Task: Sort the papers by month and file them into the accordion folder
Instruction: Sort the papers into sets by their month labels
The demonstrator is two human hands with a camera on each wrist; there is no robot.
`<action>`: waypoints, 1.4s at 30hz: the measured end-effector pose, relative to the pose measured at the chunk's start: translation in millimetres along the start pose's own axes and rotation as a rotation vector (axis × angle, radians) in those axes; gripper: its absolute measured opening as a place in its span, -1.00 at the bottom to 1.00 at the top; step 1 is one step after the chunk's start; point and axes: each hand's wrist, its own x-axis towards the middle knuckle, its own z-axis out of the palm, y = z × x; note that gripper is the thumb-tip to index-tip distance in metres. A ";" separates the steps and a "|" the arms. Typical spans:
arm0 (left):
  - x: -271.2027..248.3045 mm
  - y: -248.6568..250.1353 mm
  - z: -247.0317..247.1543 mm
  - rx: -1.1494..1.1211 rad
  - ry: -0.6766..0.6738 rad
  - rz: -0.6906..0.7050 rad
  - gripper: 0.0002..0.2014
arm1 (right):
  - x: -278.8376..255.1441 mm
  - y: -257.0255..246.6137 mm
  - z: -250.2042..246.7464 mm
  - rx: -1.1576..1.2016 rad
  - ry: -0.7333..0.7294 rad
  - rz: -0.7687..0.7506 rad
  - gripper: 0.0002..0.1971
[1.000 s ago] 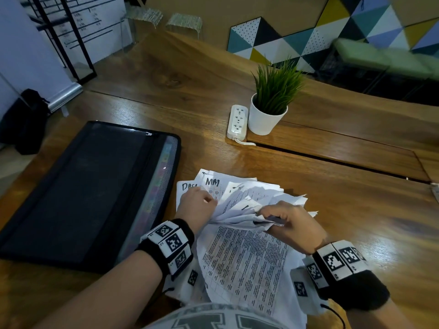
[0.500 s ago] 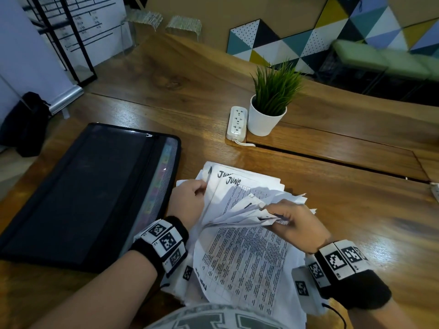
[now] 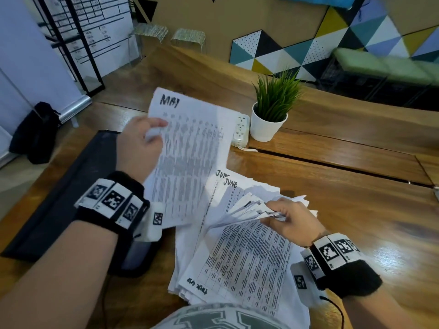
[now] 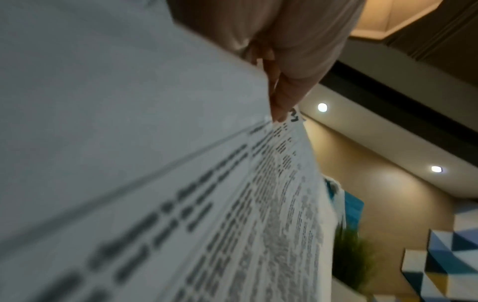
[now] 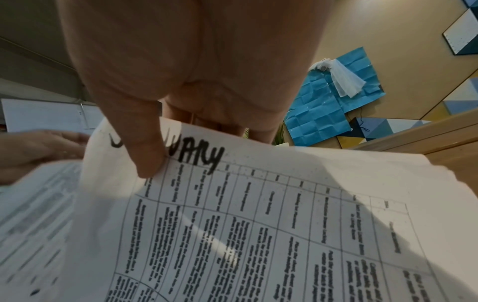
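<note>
Head view: left hand (image 3: 139, 148) pinches a white printed "MAY" sheet (image 3: 190, 148) above the black accordion folder (image 3: 59, 198); right hand (image 3: 293, 222) pinches fanned white papers (image 3: 244, 207) beside it.

MAY sheet (image 3: 190, 148): white, printed table, hand-lettered heading at top; lifted off the table, tilted, at 11 o'clock from the paper stack (image 3: 240, 264). Stack: loose white sheets, fanned, two JUNE headings showing at its 12 o'clock edge; upper corners raised, JANUARY sheet (image 5: 258, 214) on top. Accordion folder (image 3: 59, 205): black, flat, closed, at 9 o'clock of stack.
</note>
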 end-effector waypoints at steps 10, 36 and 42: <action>26.5 34.0 -27.4 -0.319 0.167 0.048 -0.71 | -9.5 -11.4 -7.9 0.005 0.027 0.026 -0.89; -25.0 18.2 60.0 -0.144 -0.159 0.224 -0.65 | -40.6 -28.4 -22.4 0.065 0.070 -0.043 -0.88; -70.3 32.5 69.3 -0.133 -0.890 0.271 -0.54 | -37.5 -29.3 -23.1 0.065 0.112 -0.054 -0.80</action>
